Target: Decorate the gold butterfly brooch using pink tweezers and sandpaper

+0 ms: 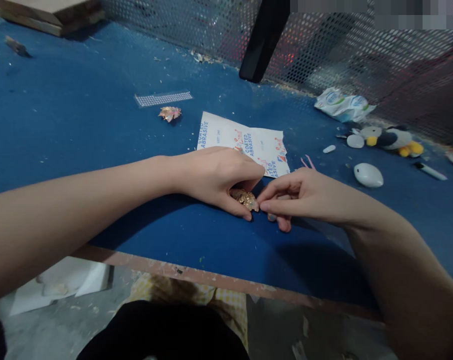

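Steadying a small gold ornament (248, 200) with one hand and working at its edge with the other appears to be the step in hand. The left hand (220, 172) curls over the ornament, holding it between thumb and fingers just below the center of the frame. The right hand (305, 192) meets it from the right, thumb and forefinger narrowed to a pinch at its tip; whether they grip the tip or some tiny bit is too small to tell. The next move seems to call for a firm left hold and a light, exact touch from the right fingertips.

The ornament looks lumpy and shiny, gold over a paler pinkish body, with a pale tip toward the right hand; the left hand hides part of it. A similar piece (170, 114) lies on the blue desk (79, 100), upper left of center, just below a strip of beads (164, 98).
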{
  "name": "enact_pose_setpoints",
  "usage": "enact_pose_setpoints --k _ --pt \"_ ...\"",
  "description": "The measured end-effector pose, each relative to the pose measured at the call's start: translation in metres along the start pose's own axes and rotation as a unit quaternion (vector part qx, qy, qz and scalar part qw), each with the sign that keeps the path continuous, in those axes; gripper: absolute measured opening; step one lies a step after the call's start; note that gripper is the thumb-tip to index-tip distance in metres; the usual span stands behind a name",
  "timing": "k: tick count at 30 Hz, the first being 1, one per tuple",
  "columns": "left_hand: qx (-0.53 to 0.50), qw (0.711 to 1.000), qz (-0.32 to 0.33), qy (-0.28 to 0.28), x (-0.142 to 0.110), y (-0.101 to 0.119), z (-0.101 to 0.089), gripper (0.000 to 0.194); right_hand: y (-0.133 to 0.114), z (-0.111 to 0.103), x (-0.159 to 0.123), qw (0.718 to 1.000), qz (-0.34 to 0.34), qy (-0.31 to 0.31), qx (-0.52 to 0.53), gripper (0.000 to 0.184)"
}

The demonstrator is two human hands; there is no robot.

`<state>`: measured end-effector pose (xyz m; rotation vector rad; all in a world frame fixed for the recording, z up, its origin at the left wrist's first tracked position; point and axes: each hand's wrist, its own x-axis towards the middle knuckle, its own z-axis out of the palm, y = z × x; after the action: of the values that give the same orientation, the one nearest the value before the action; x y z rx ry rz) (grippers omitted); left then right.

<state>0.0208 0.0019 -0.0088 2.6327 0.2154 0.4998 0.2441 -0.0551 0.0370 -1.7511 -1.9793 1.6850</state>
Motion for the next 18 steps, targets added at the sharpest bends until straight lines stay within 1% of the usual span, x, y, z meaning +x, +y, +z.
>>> enact_pose_setpoints --k 6,12,18 --pt "0.004 1.0 -0.003 -0.001 0.0007 0.0013 0.0003 0.034 -0.0011 0.0023 0.0001 0.999 -0.003 0.005 -0.041 0.023" --pt "-0.016 1.0 0.003 0.005 -0.0003 0.0026 0.0011 0.038 0.0005 0.004 0.0006 0.999 -0.011 0.014 -0.027 0.019" --pt "-0.05 0.999 0.001 -0.001 -0.0016 0.0045 -0.0009 0.03 0.0001 0.0 -0.0013 0.999 -0.017 0.008 -0.034 0.016"
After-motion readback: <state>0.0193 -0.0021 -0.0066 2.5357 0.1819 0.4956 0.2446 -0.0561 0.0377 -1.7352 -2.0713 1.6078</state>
